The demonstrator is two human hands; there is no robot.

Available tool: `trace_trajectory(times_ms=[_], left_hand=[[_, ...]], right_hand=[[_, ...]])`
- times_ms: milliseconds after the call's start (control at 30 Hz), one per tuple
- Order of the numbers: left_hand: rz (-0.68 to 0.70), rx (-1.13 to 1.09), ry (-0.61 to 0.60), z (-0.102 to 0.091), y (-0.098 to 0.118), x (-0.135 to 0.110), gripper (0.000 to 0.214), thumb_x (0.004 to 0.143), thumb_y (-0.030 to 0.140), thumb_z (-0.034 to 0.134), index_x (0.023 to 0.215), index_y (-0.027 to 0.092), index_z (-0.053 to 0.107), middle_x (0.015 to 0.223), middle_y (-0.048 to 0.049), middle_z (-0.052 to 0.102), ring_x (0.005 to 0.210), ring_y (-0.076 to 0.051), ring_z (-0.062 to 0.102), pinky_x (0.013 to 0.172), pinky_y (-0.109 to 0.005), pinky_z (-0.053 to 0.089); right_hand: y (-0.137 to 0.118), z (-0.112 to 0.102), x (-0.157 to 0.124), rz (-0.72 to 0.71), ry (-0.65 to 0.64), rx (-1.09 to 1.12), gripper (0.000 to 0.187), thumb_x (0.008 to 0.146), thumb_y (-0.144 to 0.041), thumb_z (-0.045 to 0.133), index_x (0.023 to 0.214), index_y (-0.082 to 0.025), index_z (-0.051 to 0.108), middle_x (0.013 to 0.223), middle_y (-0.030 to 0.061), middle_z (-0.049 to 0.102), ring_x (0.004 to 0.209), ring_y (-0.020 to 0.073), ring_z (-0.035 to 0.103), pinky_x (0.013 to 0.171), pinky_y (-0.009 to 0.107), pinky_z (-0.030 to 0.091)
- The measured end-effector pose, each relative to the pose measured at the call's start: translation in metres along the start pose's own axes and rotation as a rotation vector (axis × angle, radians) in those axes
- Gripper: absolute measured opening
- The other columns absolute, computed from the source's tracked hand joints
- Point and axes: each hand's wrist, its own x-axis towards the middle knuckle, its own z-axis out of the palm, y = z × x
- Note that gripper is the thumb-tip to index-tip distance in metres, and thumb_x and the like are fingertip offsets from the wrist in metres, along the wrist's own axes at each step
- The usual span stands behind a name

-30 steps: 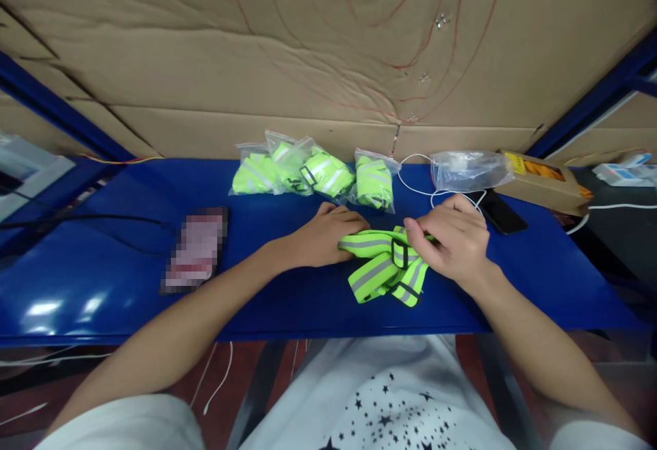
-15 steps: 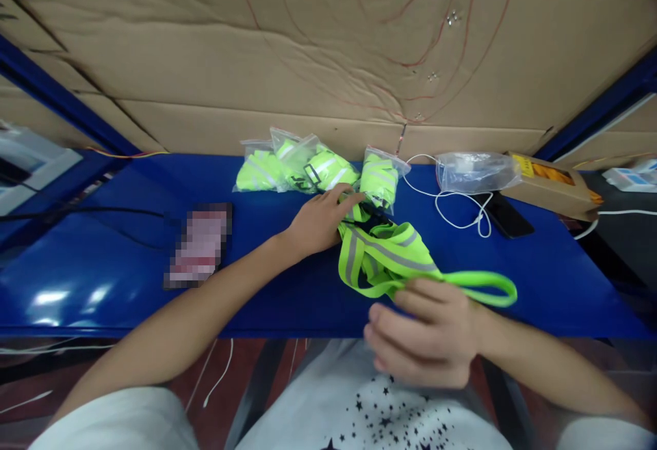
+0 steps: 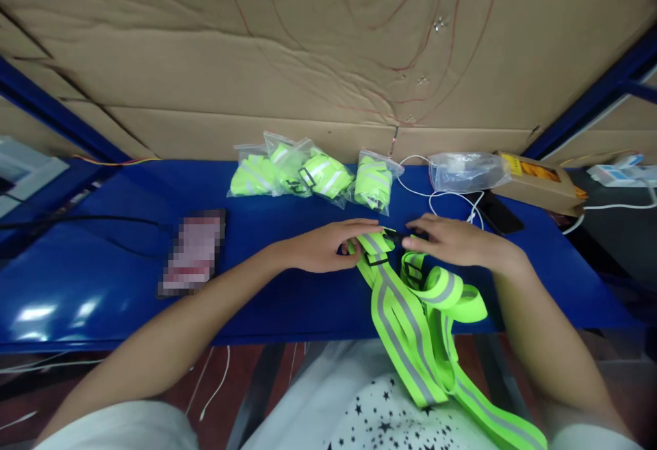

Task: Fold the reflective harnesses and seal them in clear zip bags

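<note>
My left hand (image 3: 331, 245) is closed, pinching the end of a fluorescent yellow-green reflective strap (image 3: 408, 330) with grey stripes. My right hand (image 3: 454, 241) is closed on the other side of a black plastic buckle (image 3: 394, 236), which lies between the fingertips of both hands. Whether the buckle's halves are joined cannot be seen, as fingers cover part of it. The strap's loops hang over the table's front edge onto my lap, and black sliders sit on it close to each hand.
Several clear bags (image 3: 374, 183) of folded yellow-green straps lie along the back of the blue table (image 3: 287, 299). A blurred-out phone (image 3: 192, 252) is at left. On the right are a white cable (image 3: 410, 190), a clear plastic bag (image 3: 469, 171), a black phone (image 3: 500, 214) and a cardboard box (image 3: 544, 187).
My right hand has moved up and away from me to the buckle beside my left hand. The strap, earlier bunched on the table, now spreads down over the edge toward my lap.
</note>
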Motion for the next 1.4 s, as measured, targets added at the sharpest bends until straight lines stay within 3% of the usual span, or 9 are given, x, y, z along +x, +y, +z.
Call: trace_trajectory(times_ms=[100,233,333,400,567,967,1100,1233,1400], left_hand=[[0.005,0.127,0.251,0.010,0.000,0.004,0.047,0.091,0.020,0.059,0.137,0.023,0.064,0.141,-0.0121,0.066,0.073,-0.013,0.071,0.066,-0.026,0.058],[0.121,0.235,0.482,0.016,0.007,0.001,0.028,0.091,0.020,0.057,0.112,0.019,0.075,0.116,-0.0084,0.079,0.047,-0.006,0.057,0.051,-0.021,0.050],[0.196,0.431,0.699,0.015,0.016,-0.003,0.018,0.096,0.025,0.060,0.088,0.020,0.074,0.099,-0.0048,0.082,0.057,-0.010,0.066,0.057,-0.024,0.050],[0.217,0.651,0.768,0.014,0.019,-0.004,0.012,0.095,0.031,0.066,0.092,0.022,0.074,0.095,-0.0038,0.081,0.078,-0.017,0.073,0.072,-0.031,0.052],[0.239,0.755,0.659,0.017,0.009,0.002,0.032,0.097,0.045,0.067,0.120,0.022,0.066,0.122,-0.0111,0.074,0.112,-0.028,0.069,0.100,-0.046,0.042],[0.165,0.498,0.654,0.022,0.008,0.006,0.032,0.086,0.039,0.072,0.114,0.026,0.062,0.127,-0.0088,0.070,0.123,-0.028,0.065,0.119,-0.050,0.025],[0.065,0.299,0.635,0.026,0.004,0.010,0.032,0.077,0.024,0.072,0.107,0.023,0.059,0.120,-0.0082,0.066,0.117,-0.027,0.064,0.108,-0.044,0.041],[0.079,0.169,0.570,0.029,0.001,0.012,0.033,0.071,0.022,0.074,0.099,0.022,0.056,0.113,-0.0076,0.061,0.110,-0.026,0.062,0.097,-0.038,0.049],[0.089,0.226,0.543,0.033,0.005,0.012,0.031,0.073,0.019,0.071,0.099,0.022,0.055,0.115,-0.0081,0.060,0.111,-0.025,0.062,0.098,-0.038,0.050]], right_hand=[[-0.002,0.007,-0.003,-0.118,-0.128,0.001,0.069,0.089,-0.070,0.063,0.141,-0.024,0.060,0.128,0.0110,0.070,0.108,0.0294,0.070,0.084,0.036,0.052],[-0.018,0.016,0.005,-0.179,0.046,-0.105,0.034,0.098,-0.043,0.063,0.124,-0.020,0.068,0.116,0.0096,0.071,0.102,0.0265,0.069,0.087,0.037,0.048],[-0.027,0.024,0.012,-0.257,0.252,-0.254,0.025,0.099,-0.020,0.058,0.121,-0.020,0.072,0.112,0.0100,0.072,0.100,0.0263,0.066,0.085,0.038,0.045],[-0.030,0.028,0.014,-0.370,0.407,-0.300,0.034,0.097,-0.010,0.057,0.123,-0.023,0.074,0.116,0.0094,0.072,0.106,0.0262,0.064,0.087,0.038,0.043],[-0.031,0.031,0.013,-0.496,0.724,-0.385,0.040,0.098,-0.008,0.057,0.127,-0.031,0.073,0.126,0.0062,0.070,0.118,0.0249,0.058,0.097,0.041,0.042],[-0.032,0.038,0.016,-0.460,0.831,-0.332,0.044,0.093,-0.004,0.056,0.128,-0.025,0.072,0.122,0.0086,0.072,0.112,0.0263,0.060,0.092,0.042,0.045],[-0.037,0.041,0.017,-0.467,0.703,-0.341,0.044,0.094,-0.017,0.062,0.138,-0.017,0.063,0.134,0.0156,0.065,0.123,0.0325,0.056,0.099,0.047,0.044],[-0.048,0.048,0.018,-0.436,0.542,-0.334,0.071,0.095,-0.036,0.066,0.155,-0.006,0.041,0.154,0.0257,0.047,0.138,0.0390,0.045,0.108,0.052,0.039],[-0.055,0.055,0.020,-0.317,0.378,-0.406,0.078,0.092,-0.028,0.067,0.156,0.002,0.034,0.129,0.0234,0.063,0.114,0.0378,0.055,0.096,0.048,0.042]])
